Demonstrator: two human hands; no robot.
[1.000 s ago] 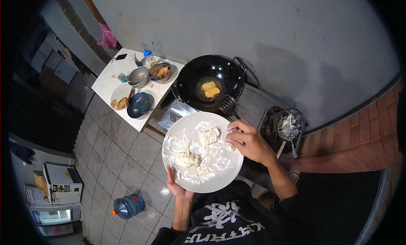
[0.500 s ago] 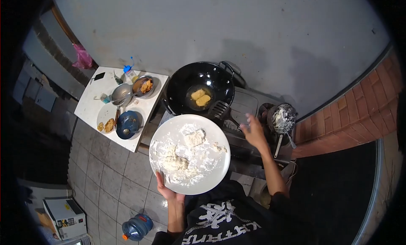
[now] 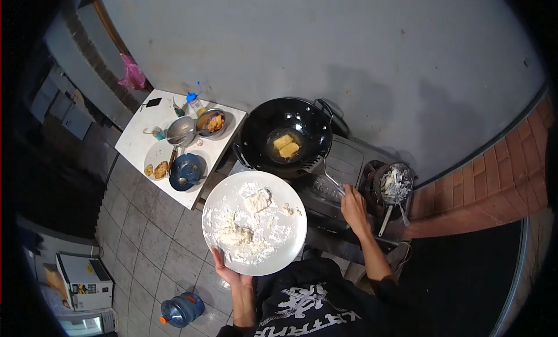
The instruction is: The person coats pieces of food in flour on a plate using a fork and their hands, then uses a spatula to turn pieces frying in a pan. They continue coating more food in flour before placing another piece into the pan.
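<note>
Fingers (image 3: 218,261) under floured plate (image 3: 290,232)

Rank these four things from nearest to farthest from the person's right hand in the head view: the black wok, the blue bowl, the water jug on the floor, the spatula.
1. Spatula: its handle is at the right hand.
2. Black wok: up and left, on the stove.
3. Blue bowl: far left, on the white table.
4. Water jug: lower left, on the tiled floor.
</note>
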